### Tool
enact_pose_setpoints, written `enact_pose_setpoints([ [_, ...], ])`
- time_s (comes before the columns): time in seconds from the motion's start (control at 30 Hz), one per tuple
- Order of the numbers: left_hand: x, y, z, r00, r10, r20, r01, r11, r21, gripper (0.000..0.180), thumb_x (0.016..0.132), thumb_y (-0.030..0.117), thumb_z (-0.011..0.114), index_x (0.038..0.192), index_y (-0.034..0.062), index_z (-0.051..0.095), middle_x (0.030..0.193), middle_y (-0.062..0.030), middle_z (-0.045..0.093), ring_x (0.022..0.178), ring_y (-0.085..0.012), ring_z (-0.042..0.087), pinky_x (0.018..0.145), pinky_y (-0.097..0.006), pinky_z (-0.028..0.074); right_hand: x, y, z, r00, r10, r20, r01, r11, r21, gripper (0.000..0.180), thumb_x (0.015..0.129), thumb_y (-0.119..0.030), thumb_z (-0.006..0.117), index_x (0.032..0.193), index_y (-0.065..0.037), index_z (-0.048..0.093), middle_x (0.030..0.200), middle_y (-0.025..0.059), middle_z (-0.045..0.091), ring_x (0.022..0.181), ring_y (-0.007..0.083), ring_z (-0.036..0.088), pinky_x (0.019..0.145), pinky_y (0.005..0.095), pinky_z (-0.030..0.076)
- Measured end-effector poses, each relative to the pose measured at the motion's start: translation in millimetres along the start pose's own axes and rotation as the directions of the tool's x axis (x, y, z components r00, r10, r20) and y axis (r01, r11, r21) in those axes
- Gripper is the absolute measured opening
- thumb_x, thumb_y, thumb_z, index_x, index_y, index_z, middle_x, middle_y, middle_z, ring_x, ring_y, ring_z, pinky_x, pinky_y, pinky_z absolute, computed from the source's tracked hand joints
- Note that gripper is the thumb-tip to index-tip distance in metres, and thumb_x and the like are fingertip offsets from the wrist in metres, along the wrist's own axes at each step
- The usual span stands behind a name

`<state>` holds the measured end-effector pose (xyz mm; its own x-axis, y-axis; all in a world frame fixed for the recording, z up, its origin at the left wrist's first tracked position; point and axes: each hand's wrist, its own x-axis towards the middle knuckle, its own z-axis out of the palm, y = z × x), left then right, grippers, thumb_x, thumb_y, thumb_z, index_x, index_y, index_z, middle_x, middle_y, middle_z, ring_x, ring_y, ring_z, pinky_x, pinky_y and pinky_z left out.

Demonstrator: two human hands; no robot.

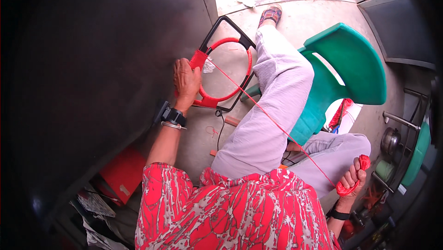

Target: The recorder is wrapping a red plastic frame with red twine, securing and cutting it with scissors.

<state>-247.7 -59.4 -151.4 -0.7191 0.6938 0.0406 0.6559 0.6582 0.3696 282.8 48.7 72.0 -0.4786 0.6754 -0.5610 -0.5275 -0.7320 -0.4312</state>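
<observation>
My left hand (187, 79) is closed on the left side of a black frame (240, 33) with a round inner ring (251, 61). Red cord covers most of that ring, and a wide red wrapped band (198, 59) lies beside my fingers. From this band a taut red cord (267, 115) runs across my thigh to my right hand (351, 178), off to the lower right. That hand is clenched round a bundle of red cord (364, 162), which sticks out on both sides of the fist. My left fingertips are partly hidden.
Right of my legs stands a green plastic chair (346, 61). A large dark panel (101, 56) rises close on the left, above a red box (123, 174). A metal rack (401, 121) is at the far right. A black cable (223, 127) lies on the floor.
</observation>
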Motion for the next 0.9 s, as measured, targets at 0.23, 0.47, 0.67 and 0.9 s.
enact_pose_setpoints([
  [0.23, 26.9, 14.6, -17.4, 0.712, -0.088, 0.697, 0.493, 0.769, -0.407, 0.028, 0.072, 0.025, 0.07, 0.084, -0.0008, 0.066, 0.069, -0.0078, 0.063, 0.063, -0.0204, 0.063, 0.055, -0.034, 0.051, -10.7, 3.5, -20.4, 0.998, -0.04, 0.042, 0.039, 0.999, 0.019, 0.016, 0.092, -0.008, 0.051, 0.092, -0.008, 0.035, 0.061, -0.0025, 0.033, 0.043, 0.0062, 0.032, 0.039, 0.0239, 0.035],
  [0.47, 7.9, 30.0, -24.6, 0.878, 0.017, 0.478, 0.32, 0.721, -0.614, 0.018, 0.079, 0.02, 0.062, 0.081, 0.002, 0.065, 0.066, -0.0011, 0.059, 0.057, -0.0097, 0.055, 0.05, -0.028, 0.047, -5.3, 14.6, -30.5, 0.992, -0.087, 0.096, 0.08, 0.994, 0.073, 0.014, 0.09, -0.007, 0.052, 0.091, -0.007, 0.038, 0.059, -0.0026, 0.034, 0.042, 0.0061, 0.032, 0.038, 0.024, 0.036],
  [0.67, -8.2, 57.7, -88.8, 0.992, 0.064, 0.106, 0.014, 0.791, -0.612, 0.019, 0.084, 0.019, 0.062, 0.088, 0.0008, 0.065, 0.068, 0.0006, 0.059, 0.06, -0.0066, 0.053, 0.052, -0.026, 0.045, 28.7, 24.5, -39.2, 0.978, -0.108, 0.178, 0.099, 0.994, 0.055, 0.014, 0.089, -0.006, 0.053, 0.089, -0.007, 0.038, 0.059, -0.0026, 0.035, 0.041, 0.0062, 0.035, 0.039, 0.0236, 0.037],
  [0.9, -56.0, 116.4, -175.3, 0.963, 0.086, -0.254, -0.236, 0.721, -0.652, 0.021, 0.091, 0.017, 0.062, 0.099, -0.0019, 0.065, 0.075, -0.003, 0.065, 0.069, -0.0075, 0.058, 0.065, -0.025, 0.047, 59.4, 38.6, -7.2, 0.956, -0.023, 0.292, 0.009, 0.999, 0.05, 0.011, 0.089, -0.007, 0.052, 0.091, -0.007, 0.042, 0.06, -0.002, 0.036, 0.044, 0.0074, 0.036, 0.043, 0.0258, 0.039],
])
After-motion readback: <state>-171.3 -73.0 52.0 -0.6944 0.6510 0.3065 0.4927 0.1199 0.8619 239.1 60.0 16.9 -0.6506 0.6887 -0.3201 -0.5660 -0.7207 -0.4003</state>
